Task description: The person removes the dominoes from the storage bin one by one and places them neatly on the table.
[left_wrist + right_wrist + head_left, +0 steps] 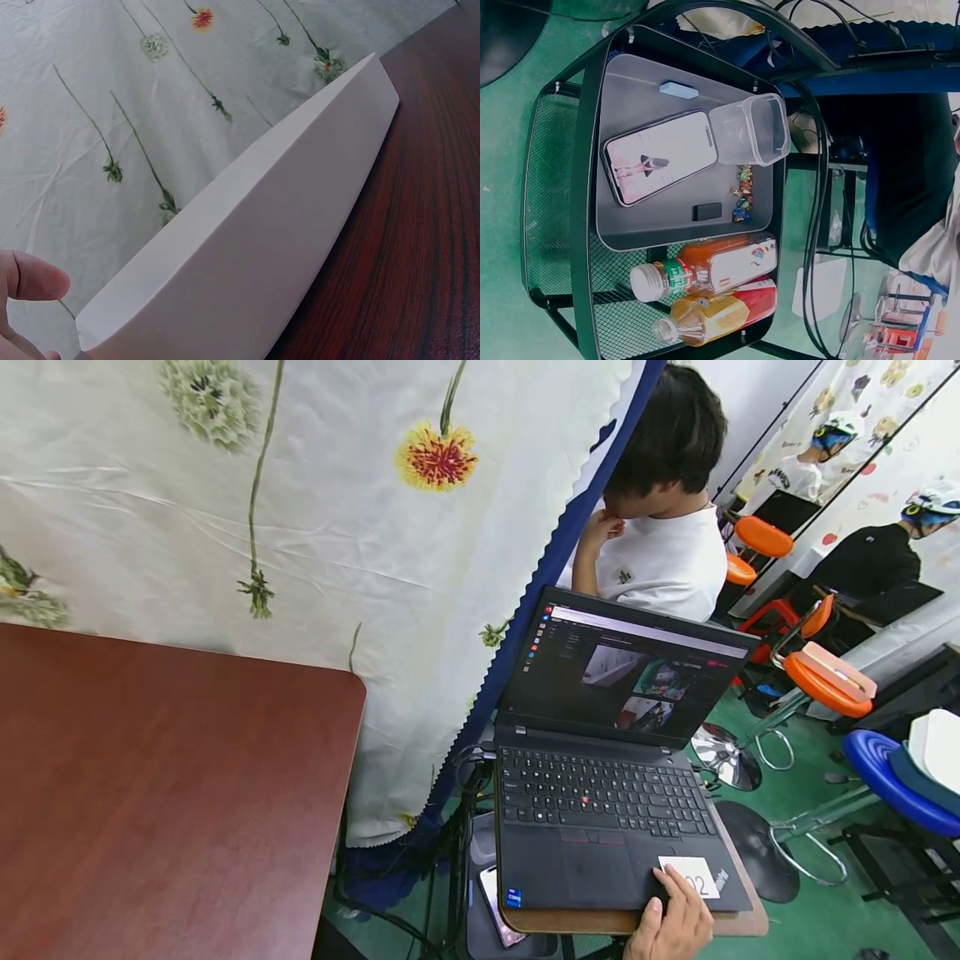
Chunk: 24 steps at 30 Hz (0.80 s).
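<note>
In the head view my right hand (pixel 673 921) rests at the front edge of a black laptop (pixel 531 864). Its fingertips touch a white card (pixel 682 865) marked "02" on the palm rest, and the thumb lies beside them. Part of my left hand (pixel 28 289) shows at the lower left of the left wrist view, thumb extended. Beside it a white, long, flat-sided object (pixel 255 232) stands on the dark wooden table (pixel 420 195). Most of the left hand is out of frame, so I cannot tell whether it grips this object.
Right of the brown table (pixel 187 793) hangs a flowered curtain (pixel 315 510). Under the laptop, a cart tray (pixel 649 232) holds a phone (pixel 660 157) and a clear plastic container (pixel 754 131); two bottles (pixel 731 262) lie beside it. A seated person (pixel 660 543) and stools (pixel 828 681) are beyond.
</note>
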Available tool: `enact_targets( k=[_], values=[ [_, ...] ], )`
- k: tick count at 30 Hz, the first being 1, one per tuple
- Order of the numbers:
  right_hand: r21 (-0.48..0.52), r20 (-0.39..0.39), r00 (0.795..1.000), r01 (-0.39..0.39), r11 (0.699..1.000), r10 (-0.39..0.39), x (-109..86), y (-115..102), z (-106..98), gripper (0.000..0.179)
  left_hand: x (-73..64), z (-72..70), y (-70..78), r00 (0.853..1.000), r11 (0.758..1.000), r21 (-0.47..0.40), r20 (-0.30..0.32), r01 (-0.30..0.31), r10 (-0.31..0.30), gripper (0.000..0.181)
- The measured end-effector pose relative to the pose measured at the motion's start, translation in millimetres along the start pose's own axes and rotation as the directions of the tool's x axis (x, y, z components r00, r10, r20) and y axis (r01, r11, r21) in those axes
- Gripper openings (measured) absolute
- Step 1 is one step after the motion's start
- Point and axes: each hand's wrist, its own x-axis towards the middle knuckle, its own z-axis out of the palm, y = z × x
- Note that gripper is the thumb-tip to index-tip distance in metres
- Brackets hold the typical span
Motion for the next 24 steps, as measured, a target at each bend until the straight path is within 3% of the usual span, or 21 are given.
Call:
enact_targets(
  k=[3,6,8,10,14,17,21,22,24],
  values=[
    [-0.026,0.037,0.999,0.001,1.000,0.000,-2.2,3,-2,0.043,35.7,-9.8,-35.2,1.000,0.999,-0.035,0.016,-0.025,0.026,0.009],
    [-0.066,0.079,0.997,0.019,0.998,-0.014,-3.8,7,-4,0.045,53.1,-15.3,-52.8,0.998,0.998,-0.026,0.021,-0.050,0.050,0.010],
    [-0.077,0.102,0.994,0.034,0.996,-0.026,-4.1,10,-3,0.046,31.7,-11.2,-36.8,0.999,0.999,0.015,-0.006,-0.050,0.050,0.012],
    [-0.071,0.073,0.996,0.047,0.996,-0.042,-3.6,12,0,0.046,6.6,-4.7,-15.2,0.999,0.998,0.048,-0.029,-0.038,0.039,0.014],
    [-0.058,0.034,0.998,0.055,0.997,-0.053,-4.6,15,6,0.048,-26.3,1.3,10.6,0.998,0.997,0.049,0.008,-0.055,0.055,0.009],
    [-0.058,0.028,0.998,0.058,0.997,-0.057,-3.4,17,8,0.049,-34.8,6.7,17.4,0.997,0.996,0.062,0.032,-0.067,0.065,0.009],
    [-0.066,0.033,0.997,0.068,0.996,-0.066,0.4,18,5,0.048,-26.1,15.6,5.9,0.997,0.995,0.069,0.031,-0.079,0.077,0.007],
    [-0.069,0.039,0.997,0.068,0.995,-0.066,0.9,18,3,0.047,-26.1,16.5,2.4,0.995,0.992,0.074,0.023,-0.102,0.101,0.006],
    [-0.072,0.065,0.996,0.070,0.995,-0.066,1.1,16,0,0.045,-23.6,17.7,-4.9,0.987,0.980,0.135,-0.053,-0.144,0.152,0.011]
  ],
)
